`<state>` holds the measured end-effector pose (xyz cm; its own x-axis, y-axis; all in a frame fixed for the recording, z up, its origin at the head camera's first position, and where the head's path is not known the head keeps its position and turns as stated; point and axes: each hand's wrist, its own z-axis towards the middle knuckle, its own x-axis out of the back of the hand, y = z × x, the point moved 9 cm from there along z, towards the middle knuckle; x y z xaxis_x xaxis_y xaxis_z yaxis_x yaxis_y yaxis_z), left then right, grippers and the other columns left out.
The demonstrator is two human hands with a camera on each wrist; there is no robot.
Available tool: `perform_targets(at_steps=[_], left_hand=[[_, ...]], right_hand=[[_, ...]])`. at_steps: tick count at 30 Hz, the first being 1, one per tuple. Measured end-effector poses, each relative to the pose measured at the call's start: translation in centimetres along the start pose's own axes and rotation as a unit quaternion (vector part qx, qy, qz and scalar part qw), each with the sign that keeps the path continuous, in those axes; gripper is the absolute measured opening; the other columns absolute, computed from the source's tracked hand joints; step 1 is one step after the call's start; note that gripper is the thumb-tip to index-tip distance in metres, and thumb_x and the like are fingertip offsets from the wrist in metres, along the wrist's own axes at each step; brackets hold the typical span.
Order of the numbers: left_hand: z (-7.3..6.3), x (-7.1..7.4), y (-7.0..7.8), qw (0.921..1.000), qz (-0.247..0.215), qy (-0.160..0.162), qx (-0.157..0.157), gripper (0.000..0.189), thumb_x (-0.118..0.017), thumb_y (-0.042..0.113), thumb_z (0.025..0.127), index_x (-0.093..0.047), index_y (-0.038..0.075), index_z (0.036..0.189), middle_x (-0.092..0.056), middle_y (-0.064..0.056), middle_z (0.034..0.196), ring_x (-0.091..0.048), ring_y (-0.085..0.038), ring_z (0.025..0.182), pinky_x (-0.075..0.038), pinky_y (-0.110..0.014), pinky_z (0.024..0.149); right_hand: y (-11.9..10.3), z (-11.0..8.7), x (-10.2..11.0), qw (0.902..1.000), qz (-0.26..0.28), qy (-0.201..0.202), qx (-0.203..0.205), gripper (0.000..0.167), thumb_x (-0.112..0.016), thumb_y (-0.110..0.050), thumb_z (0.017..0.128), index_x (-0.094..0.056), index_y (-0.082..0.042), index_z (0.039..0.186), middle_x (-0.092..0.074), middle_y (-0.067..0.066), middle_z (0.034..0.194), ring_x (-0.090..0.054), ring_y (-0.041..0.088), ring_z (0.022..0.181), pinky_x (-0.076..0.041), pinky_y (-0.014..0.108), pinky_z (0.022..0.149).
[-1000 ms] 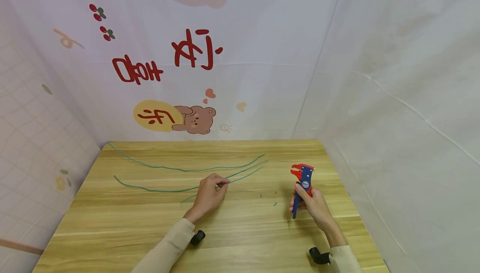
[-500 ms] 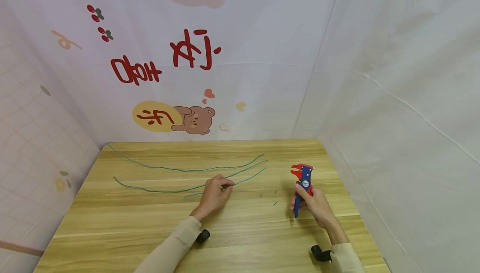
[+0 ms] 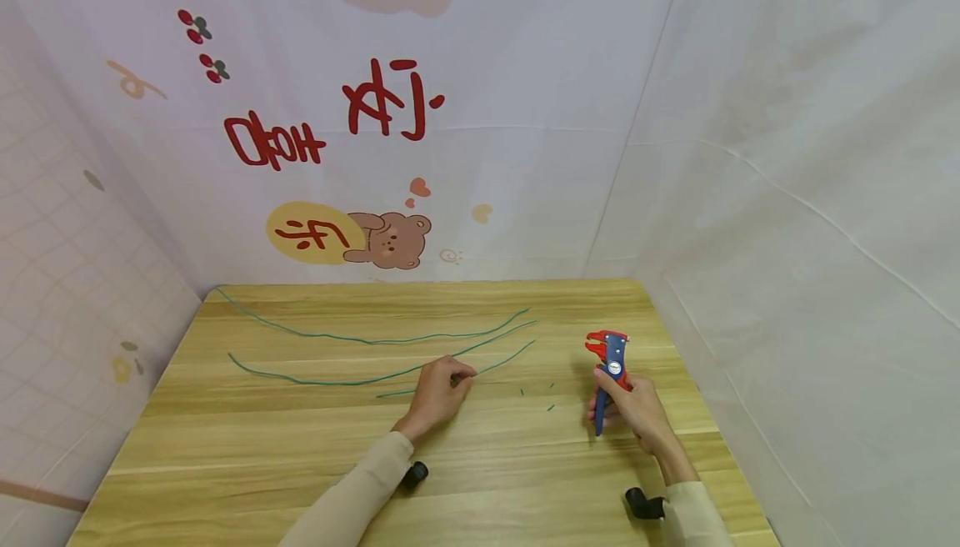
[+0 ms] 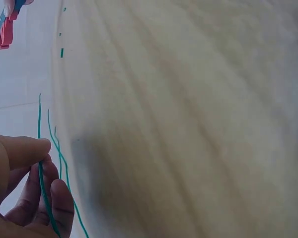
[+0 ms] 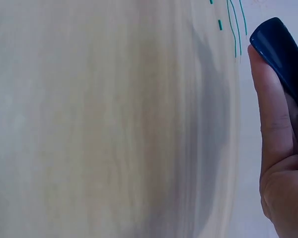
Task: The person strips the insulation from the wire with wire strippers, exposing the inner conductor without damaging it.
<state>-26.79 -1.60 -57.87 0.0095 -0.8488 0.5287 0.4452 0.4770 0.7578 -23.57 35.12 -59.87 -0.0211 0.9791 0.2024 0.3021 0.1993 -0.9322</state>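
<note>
My left hand (image 3: 438, 397) pinches a short green wire (image 3: 506, 359) between thumb and fingers, above the middle of the table. In the left wrist view, the wire (image 4: 39, 116) runs up past the fingertips, and its lower end crosses the curled fingers. On the right, my right hand (image 3: 637, 414) grips a wire stripper (image 3: 615, 355) with a red head and blue handle, its head pointing away from me. The right wrist view shows only the blue handle (image 5: 283, 49) beside a finger. Behind the left hand lie a long green wire (image 3: 322, 383) and a farther one (image 3: 367, 341).
Several tiny green wire offcuts (image 3: 551, 408) lie on the wooden table (image 3: 225, 464) between the hands. A printed white curtain (image 3: 510, 197) hangs along the table's far edge, with more cloth (image 3: 810, 280) on the right side.
My left hand has shifted slightly to the right, drawing the pinched wire along with it. The right hand and wire stripper have drifted a little to the right.
</note>
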Motion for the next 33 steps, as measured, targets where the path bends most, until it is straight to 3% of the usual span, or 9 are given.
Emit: perform_targets(at_steps=[7,13,20,33], left_hand=[[0.1,-0.3,0.9,0.9979,0.022,-0.031,0.052,0.016,-0.08,-0.009,0.097,-0.088,0.0,0.107,-0.085,-0.011,0.1,-0.078,-0.023,0.089,-0.064,-0.03,0.079],[0.1,-0.7,0.9,0.9977,0.023,-0.03,0.057,0.017,-0.079,-0.009,0.097,-0.088,0.001,0.107,-0.084,-0.011,0.098,-0.077,-0.022,0.087,-0.062,-0.027,0.077],[0.2,-0.9,0.6,0.9973,0.021,-0.022,0.067,0.016,-0.08,-0.011,0.095,-0.088,0.001,0.103,-0.085,-0.011,0.096,-0.078,-0.024,0.085,-0.063,-0.029,0.078],[0.3,-1.2,0.9,0.9974,0.013,-0.029,0.064,0.02,-0.075,-0.014,0.096,-0.087,-0.002,0.107,-0.086,-0.015,0.103,-0.079,-0.026,0.089,-0.066,-0.035,0.081]], right_hand=[[0.4,0.3,0.8,0.9996,-0.021,0.015,-0.015,0.063,-0.076,-0.05,0.109,-0.072,0.013,0.119,-0.084,0.021,0.092,-0.086,0.032,0.081,-0.071,0.042,0.07],[0.4,1.0,1.5,0.9978,-0.059,0.026,-0.012,0.053,-0.082,-0.038,0.107,-0.073,0.011,0.124,-0.085,0.021,0.094,-0.085,0.034,0.082,-0.07,0.038,0.075],[0.5,1.9,2.7,0.9915,-0.12,0.05,-0.006,0.047,-0.084,-0.038,0.104,-0.076,0.006,0.116,-0.085,0.011,0.088,-0.08,0.023,0.075,-0.064,0.03,0.075],[-0.2,3.8,3.7,0.9843,-0.164,0.053,0.036,0.045,-0.09,-0.04,0.099,-0.073,0.002,0.106,-0.062,-0.004,0.076,-0.054,0.009,0.067,-0.044,0.025,0.059]])
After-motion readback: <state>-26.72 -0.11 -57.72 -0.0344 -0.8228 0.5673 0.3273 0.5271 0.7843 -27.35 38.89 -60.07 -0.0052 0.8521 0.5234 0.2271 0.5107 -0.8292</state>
